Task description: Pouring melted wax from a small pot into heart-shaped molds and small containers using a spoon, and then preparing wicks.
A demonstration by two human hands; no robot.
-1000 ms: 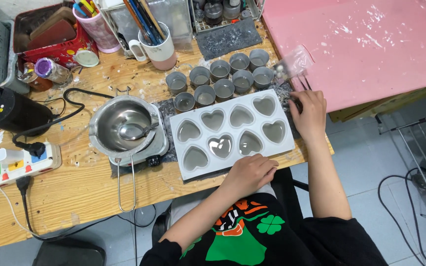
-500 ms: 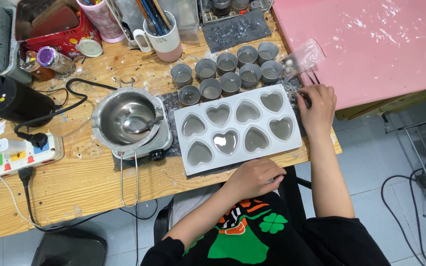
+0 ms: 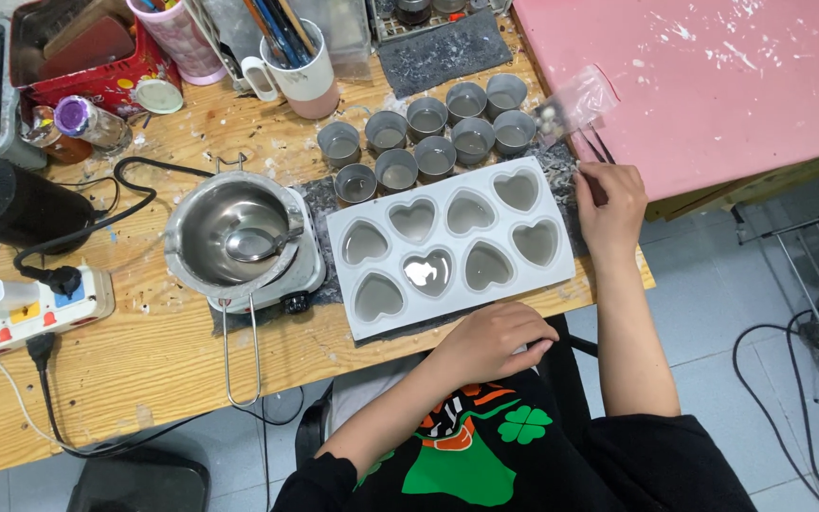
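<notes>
Tweezers [image 3: 597,144], thin and dark, are being pinched in the right hand [image 3: 610,204], whose fingers are closing narrowly round their lower end at the right edge of the tabletop [image 3: 144,351]. Their tips are reaching up into a small clear plastic bag [image 3: 575,100] that is lying across the edge of the pink board [image 3: 713,85]; a few pale bits are showing inside the bag, too small to tell apart. The left hand [image 3: 490,341] is resting loosely curled, holding nothing that can be seen, at the near edge of the tabletop, just below the white mould tray [image 3: 452,246].

That tray is lying between the two hands and is carrying eight heart-shaped hollows, most of them looking greyish, the lower middle one gleaming as though wet. Behind it, eight small grey round cups [image 3: 433,133] are standing close together in two rows. To the left, a steel pot [image 3: 229,232] is sitting on a small hot plate with a spoon [image 3: 256,244] lying inside it. Farther back, a white mug [image 3: 307,71] is holding brushes and sticks, near a red box [image 3: 87,66].
</notes>
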